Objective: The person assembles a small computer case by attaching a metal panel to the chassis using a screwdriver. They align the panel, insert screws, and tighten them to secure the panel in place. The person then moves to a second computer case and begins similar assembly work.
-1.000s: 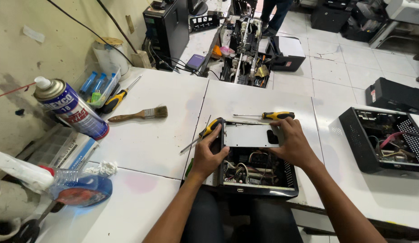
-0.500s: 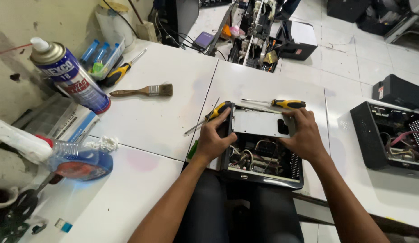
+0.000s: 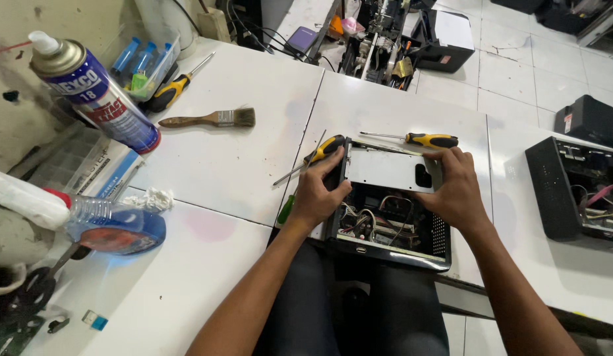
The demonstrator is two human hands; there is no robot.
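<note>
inside the open case (image 3: 385, 224) — wiring tangled, indistinct, hand-shadowed.

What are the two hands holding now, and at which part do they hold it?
Both hold the open black case: the left hand grips its left wall, and the right hand grips its right side, fingers on the grey metal plate.

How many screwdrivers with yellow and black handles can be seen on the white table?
3. One screwdriver lies just behind the open black case; a second by the left hand; a third beside the clear tray. Others may be hidden.
</note>
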